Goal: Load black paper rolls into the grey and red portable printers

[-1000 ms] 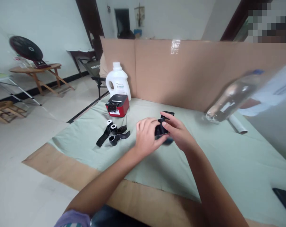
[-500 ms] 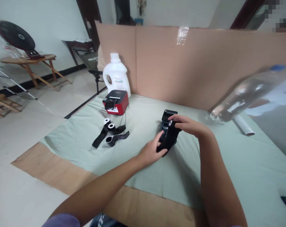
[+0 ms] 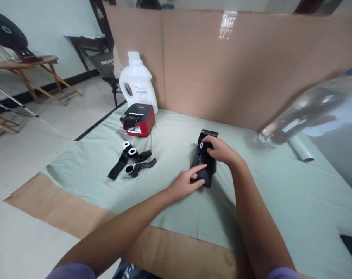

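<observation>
My right hand pinches a roll of black paper with a white core. The roll sits over a black handheld printer, whose lid is raised at the far end. A loose strip from the roll hangs down over the printer's near end, hiding much of it. My left hand grips the near end from the left, its index finger and thumb on the strip. Whether the roll rests inside the printer's bay cannot be made out.
Several partly unrolled black paper rolls lie at left. Behind them stand a red-and-black label printer and a white jug. A clear plastic bottle and a pale tube are at right. A cardboard panel walls the back.
My right hand has brought the roll left over the handheld printer, and the strip now hangs straighter down its front. My left index finger has moved onto the strip. The view has tilted down slightly.
</observation>
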Available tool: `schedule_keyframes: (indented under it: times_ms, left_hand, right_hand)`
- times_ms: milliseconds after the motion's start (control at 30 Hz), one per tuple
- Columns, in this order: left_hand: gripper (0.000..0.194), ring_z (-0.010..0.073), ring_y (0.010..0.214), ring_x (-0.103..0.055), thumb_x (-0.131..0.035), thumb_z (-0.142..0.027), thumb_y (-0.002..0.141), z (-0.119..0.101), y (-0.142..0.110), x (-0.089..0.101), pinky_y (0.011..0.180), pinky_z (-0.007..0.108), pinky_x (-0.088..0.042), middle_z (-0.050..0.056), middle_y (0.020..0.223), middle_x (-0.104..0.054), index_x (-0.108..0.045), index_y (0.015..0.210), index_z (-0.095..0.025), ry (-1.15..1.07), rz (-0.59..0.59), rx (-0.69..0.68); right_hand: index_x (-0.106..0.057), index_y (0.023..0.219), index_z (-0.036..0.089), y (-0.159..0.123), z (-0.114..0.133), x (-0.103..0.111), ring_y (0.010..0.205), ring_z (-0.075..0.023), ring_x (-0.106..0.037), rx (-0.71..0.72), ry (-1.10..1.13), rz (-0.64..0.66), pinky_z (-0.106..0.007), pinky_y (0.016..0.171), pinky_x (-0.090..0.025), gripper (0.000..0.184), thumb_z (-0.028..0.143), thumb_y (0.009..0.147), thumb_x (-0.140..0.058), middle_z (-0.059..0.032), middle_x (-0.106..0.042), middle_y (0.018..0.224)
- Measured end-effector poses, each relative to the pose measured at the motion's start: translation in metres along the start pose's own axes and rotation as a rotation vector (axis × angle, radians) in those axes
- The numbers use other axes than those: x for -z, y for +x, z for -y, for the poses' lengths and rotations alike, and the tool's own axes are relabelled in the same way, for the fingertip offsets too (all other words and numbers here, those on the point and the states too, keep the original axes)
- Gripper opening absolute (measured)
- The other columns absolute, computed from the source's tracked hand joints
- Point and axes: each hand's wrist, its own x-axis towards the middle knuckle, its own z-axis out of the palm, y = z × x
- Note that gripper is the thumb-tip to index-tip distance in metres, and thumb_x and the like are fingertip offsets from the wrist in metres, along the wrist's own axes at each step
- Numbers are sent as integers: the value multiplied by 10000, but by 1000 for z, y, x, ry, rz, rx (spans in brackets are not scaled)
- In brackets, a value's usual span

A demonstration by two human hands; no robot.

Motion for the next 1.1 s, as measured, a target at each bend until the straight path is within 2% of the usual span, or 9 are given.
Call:
schedule_keyframes:
  times_ms: [100,267,467,567,633,700,800,933,1100]
  left_hand:
    - [498,127,649,-479,-627,-337,929,-2,0,0,664,250,-417,-26,699,-549,-636,1409,-204,41,22,23]
    - [492,157,693,-589,-608,-320,934,-4,1,0,700,274,-475,19,783,-696,-633,1411,-204,8,57,51]
    - [518,191,774,-697,-602,-280,937,-3,4,-1,769,305,-521,64,882,-777,-591,1444,-175,-35,66,80]
    - [482,224,930,-754,-595,-279,954,-4,2,-2,881,335,-534,74,968,-795,-601,1429,-197,-32,95,68]
    - [441,233,980,-767,-588,-270,960,-5,1,-2,918,341,-535,72,977,-799,-625,1394,-200,-33,112,71]
    - [388,231,990,-771,-592,-260,956,-7,0,-1,923,337,-540,75,982,-803,-666,1331,-195,-27,132,76]
    - [301,220,963,-772,-608,-259,942,-8,0,0,885,320,-554,89,989,-807,-729,1204,-174,-23,155,78]
    - [259,206,888,-768,-617,-265,926,-9,1,0,824,301,-562,90,945,-809,-767,1108,-157,-14,170,93]
    - [252,193,872,-758,-601,-264,924,-10,0,0,822,290,-543,55,925,-811,-777,1087,-189,68,178,73]
  right_hand:
    - [-657,1229,166,3,2,-5,1175,-285,-633,-61,-106,40,-380,1004,-461,442,33,832,-515,-133,-702,1279]
    - [-699,1235,190,2,10,-14,1214,-379,-554,-97,-343,37,-507,977,-439,430,95,847,-538,-158,-681,1284]
    - [-755,1058,218,-3,22,-13,1117,-346,-575,-134,-427,-14,-447,881,-449,311,129,910,-496,-148,-709,1154]
    - [-731,1086,213,-4,26,-7,1062,-323,-587,-140,-334,-195,-433,879,-461,322,160,960,-440,-145,-709,1129]
    - [-700,1177,201,-4,25,-4,1136,-339,-550,-127,-286,-349,-456,951,-448,335,190,981,-428,-149,-676,1245]
    - [-642,1299,190,-2,23,-2,1241,-373,-482,-149,-270,-390,-503,1022,-409,373,207,982,-445,-149,-610,1388]
    - [-594,1333,169,0,16,0,1249,-385,-479,-202,-258,-327,-519,1018,-402,391,191,969,-454,-169,-589,1402]
    - [-625,1121,175,-6,10,11,1069,-304,-573,-89,-240,-213,-394,904,-444,251,158,881,-555,-148,-641,1173]
    - [-610,857,217,-19,21,20,761,-195,-575,-123,-165,206,-304,666,-403,61,162,838,-589,-51,-657,886]
